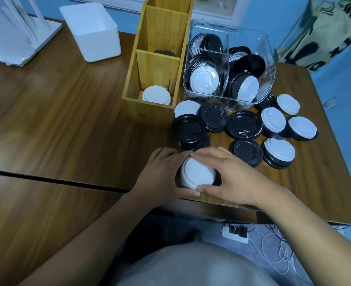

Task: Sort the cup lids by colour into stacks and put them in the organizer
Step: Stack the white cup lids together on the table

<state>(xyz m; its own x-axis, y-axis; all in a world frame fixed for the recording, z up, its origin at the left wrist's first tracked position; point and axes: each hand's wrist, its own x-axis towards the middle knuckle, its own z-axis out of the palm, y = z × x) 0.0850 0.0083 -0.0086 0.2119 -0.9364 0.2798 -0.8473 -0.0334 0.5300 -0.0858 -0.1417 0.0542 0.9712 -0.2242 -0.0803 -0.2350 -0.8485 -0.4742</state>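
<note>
left hand (162, 172) + right hand (230, 176): fingers grasping white lid stack (197, 172) | tabletop (67, 120): loose lids | organizer (156, 65): white, black lids

Wooden table (67, 120): bamboo organizer (147, 112), clear bin (270, 75), white box (96, 38); black lids (244, 124), white lids (273, 122) scattered at right.

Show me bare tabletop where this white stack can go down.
Free: the broad tabletop left of the organizer, below the white tub. Crowded: right of the organizer, before the clear bin, loose lids lie packed.
</note>
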